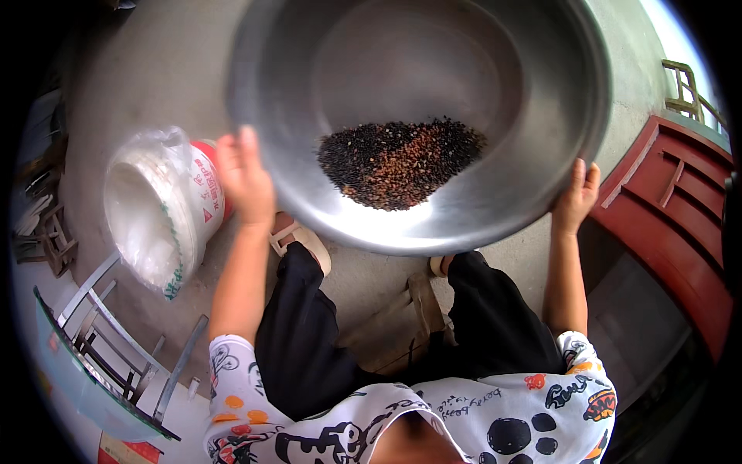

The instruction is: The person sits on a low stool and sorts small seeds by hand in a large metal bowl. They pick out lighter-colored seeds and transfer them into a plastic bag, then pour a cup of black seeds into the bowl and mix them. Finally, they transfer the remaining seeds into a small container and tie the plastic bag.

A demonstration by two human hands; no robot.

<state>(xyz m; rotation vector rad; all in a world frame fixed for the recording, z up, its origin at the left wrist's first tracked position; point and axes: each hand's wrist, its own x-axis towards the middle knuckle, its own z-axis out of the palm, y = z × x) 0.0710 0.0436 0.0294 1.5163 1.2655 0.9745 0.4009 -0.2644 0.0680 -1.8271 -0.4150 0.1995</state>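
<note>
A wide, shiny metal basin [550, 116] is before me, tilted, its near rim above my feet. A heap of small dark seeds or grains [400, 165], with reddish-brown ones among the black, lies on its near side. At the left rim is my left hand [246, 185], blurred, fingers pointing away from me and the grip partly unclear. My right hand [574, 197] holds the right rim, some fingers showing outside it. The basin's underside is hidden.
Left of the basin, a white and red bucket [200, 191] lies tipped, with a clear plastic bag [145, 226] over its mouth. A glass-topped, metal-legged table [98, 371] stands at lower left. Red wooden furniture [678, 203] is close on the right.
</note>
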